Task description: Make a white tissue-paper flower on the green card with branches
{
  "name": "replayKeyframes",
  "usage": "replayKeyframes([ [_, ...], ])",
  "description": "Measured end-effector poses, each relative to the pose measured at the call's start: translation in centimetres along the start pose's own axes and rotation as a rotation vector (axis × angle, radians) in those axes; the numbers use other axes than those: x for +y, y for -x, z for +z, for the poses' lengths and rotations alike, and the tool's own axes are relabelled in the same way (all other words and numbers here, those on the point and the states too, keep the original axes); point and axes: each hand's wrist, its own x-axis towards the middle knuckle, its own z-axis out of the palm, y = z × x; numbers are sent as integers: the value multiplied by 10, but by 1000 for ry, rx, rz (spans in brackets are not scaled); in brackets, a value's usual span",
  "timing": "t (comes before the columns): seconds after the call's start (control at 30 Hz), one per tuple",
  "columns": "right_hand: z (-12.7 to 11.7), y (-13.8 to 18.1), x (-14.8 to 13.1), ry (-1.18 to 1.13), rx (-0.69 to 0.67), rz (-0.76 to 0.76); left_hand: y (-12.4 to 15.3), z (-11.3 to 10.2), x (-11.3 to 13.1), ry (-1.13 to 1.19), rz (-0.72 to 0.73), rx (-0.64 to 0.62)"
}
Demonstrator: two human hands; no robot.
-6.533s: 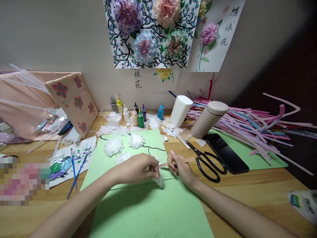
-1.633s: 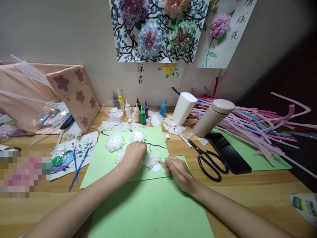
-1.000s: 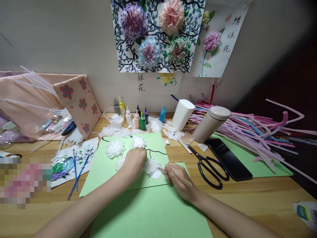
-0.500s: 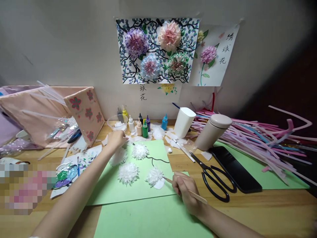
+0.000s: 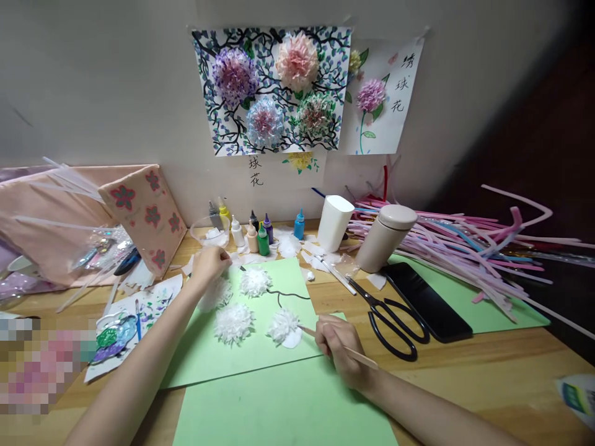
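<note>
My right hand (image 5: 341, 352) grips a thin wooden stick (image 5: 365, 359), its tip pointing at the edge of a white paper flower (image 5: 281, 326) with a bare white disc showing at its lower right. Three more white tissue flowers, among them a full one (image 5: 233, 323), lie on the green sheet (image 5: 264, 362), where black branch lines are drawn. Over the sheet's far left corner, my left hand (image 5: 211, 265) is closed, fingers pinched, just in front of a clear plastic cup (image 5: 209, 234) holding white scraps. What its fingertips hold is hidden.
Black scissors (image 5: 390, 319), a phone (image 5: 427, 303), a beige canister (image 5: 387, 238) and a white container (image 5: 335, 224) stand or lie at right, by pink fuzzy stems (image 5: 446, 241). Small paint bottles (image 5: 263, 240) line the wall. A paint palette (image 5: 114, 337) and pink box (image 5: 139, 217) are left.
The view has turned slightly right, so most things sit further left. My left hand has shifted slightly nearer, still closed. My right hand keeps the stick at the same flower.
</note>
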Motion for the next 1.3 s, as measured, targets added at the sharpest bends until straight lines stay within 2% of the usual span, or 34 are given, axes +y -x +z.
replayKeyframes([
  [0.33,0,0,-1,-11,-3,-2,1,-17,-5,79,-18,-6],
  [0.7,1,1,0,-35,4,-22,-3,-6,-9,181,-15,-34],
  [0.9,0,1,0,-31,-4,-19,2,-16,-9,188,15,16],
  [1.1,-1,-2,-4,-38,3,29,27,-34,5,213,122,169],
  [1.2,-1,-2,-3,-87,38,116,53,-45,29,383,246,99],
  [1.23,0,-2,-1,-113,61,151,63,-48,39,458,315,22],
  [1.3,1,-2,3,-170,132,219,85,-51,61,605,441,-208],
])
